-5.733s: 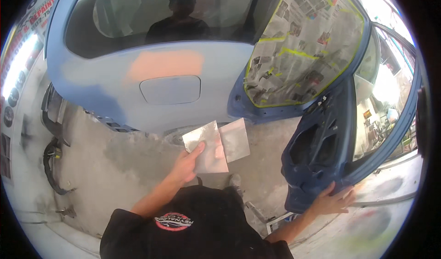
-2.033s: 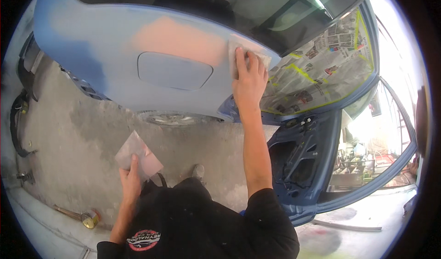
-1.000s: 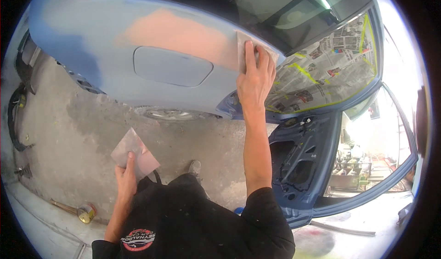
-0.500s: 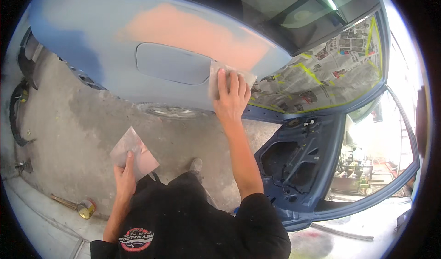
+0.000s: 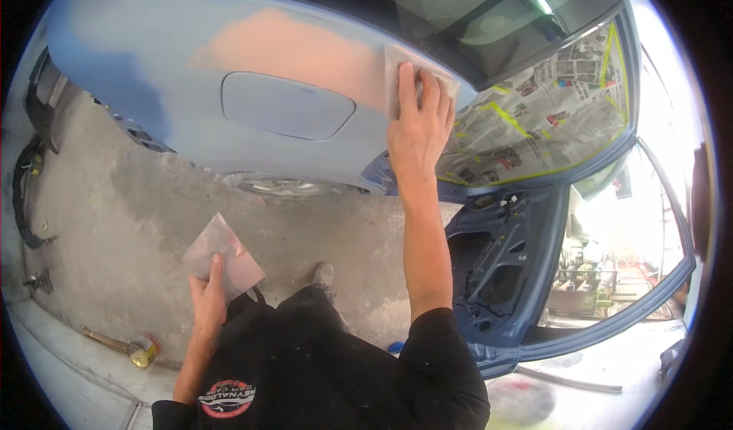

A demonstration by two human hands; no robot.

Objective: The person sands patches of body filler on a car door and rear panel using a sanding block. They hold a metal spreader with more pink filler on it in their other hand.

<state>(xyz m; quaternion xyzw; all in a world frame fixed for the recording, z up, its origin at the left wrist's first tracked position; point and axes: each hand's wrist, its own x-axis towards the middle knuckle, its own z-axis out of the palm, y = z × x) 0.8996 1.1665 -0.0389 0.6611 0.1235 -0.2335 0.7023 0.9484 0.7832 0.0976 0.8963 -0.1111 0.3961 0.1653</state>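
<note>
My right hand [image 5: 416, 128] presses a thin pale sheet [image 5: 393, 62] flat on the car's rear side panel [image 5: 168, 41], with fingers bent over it at the right end of a pinkish patch [image 5: 275, 41], just below the dark side window. The grey-blue panel has darker blue areas at the left and a closed fuel flap [image 5: 286, 106] below the patch. Low at the left, my left hand [image 5: 210, 289] grips a pale, pink-tinged square sheet [image 5: 237, 254], thumb on top, away from the car.
Newspaper with yellow tape [image 5: 542, 125] covers the door opening. An open dark blue door [image 5: 504, 262] with a window frame stands at the right. Below are the wheel [image 5: 279, 186], concrete floor [image 5: 145, 239], a can [image 5: 143, 351] with sticks beside it and black parts [image 5: 32, 201] along the left.
From beside the fuel flap half a second ago, my right hand has moved up and right with its sheet. Earlier it was on the door. My left hand has barely moved lately.
</note>
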